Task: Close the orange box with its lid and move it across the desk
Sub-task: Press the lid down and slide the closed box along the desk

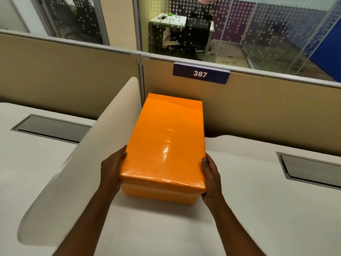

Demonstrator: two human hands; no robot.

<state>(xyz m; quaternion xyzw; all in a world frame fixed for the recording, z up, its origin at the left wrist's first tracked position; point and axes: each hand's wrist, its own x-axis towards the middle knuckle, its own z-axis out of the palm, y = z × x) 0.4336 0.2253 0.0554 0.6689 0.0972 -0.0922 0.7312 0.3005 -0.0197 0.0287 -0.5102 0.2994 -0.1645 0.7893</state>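
The orange box (158,193) stands on the white desk (258,209) in the middle of the view, its long side running away from me. Its glossy orange lid (166,141) sits on top and covers it fully. My left hand (112,167) grips the near left side of the box and lid, thumb on the lid's edge. My right hand (211,174) grips the near right side, fingers wrapped under the lid's corner. The box's base looks to rest on the desk or just above it; I cannot tell which.
A curved white divider (88,156) rises right beside the box's left side. Beige partition panels (258,108) with a "387" sign (200,73) close off the back. Grey cable hatches lie at the far left (49,128) and at the right (311,169).
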